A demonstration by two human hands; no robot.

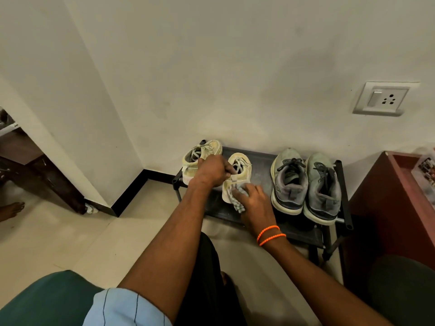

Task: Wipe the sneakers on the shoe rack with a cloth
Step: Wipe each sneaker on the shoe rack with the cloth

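Note:
A black shoe rack (261, 158) stands against the wall. On its top shelf sit a pair of cream sneakers and a pair of grey sneakers (306, 184). My left hand (211, 171) grips the collar of the right cream sneaker (242, 170), tilting it up. My right hand (255, 203), with orange bands on the wrist, holds a checked cloth (236, 200) pressed against that sneaker's heel side. The left cream sneaker (200, 154) rests behind my left hand, partly hidden.
A reddish-brown cabinet (381, 208) stands right of the rack. A wall socket (383, 98) is above. Dark wooden furniture (47, 175) and another person's bare foot (11, 209) are at the left. Tiled floor lies in front.

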